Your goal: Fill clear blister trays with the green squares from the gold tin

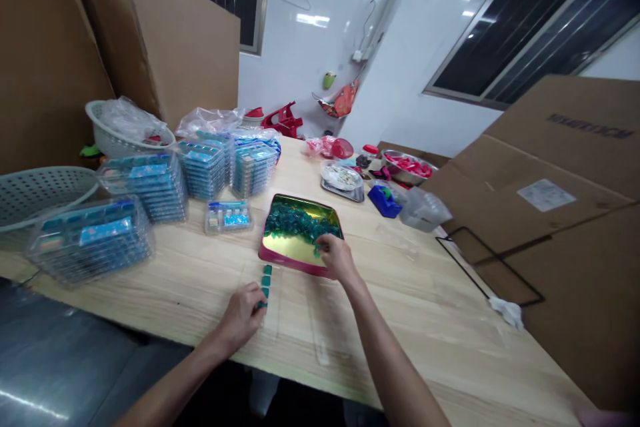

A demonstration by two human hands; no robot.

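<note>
Your right hand (337, 259) is curled, its fingertips pressed together at the edge of a heap of teal pieces (295, 222) in a pink-rimmed gold tin tray (285, 250); you cannot tell whether they pinch one. Your left hand (240, 317), also curled, touches a short row of teal squares (265, 283) on the pale wooden surface (400, 333), with stacked clear plastic boxes (150, 187) beyond.

A small packing workshop is being shown. The room is being hemmed in by large flattened cardboard sheets (550, 213), and a pale wooden worktop (425, 327) is being covered with stacked clear plastic boxes (90, 240) of small goods. Perforated plastic baskets (45, 193) are being kept alongside, while white glossy tiled walls (305, 60) are being lit from overhead.
</note>
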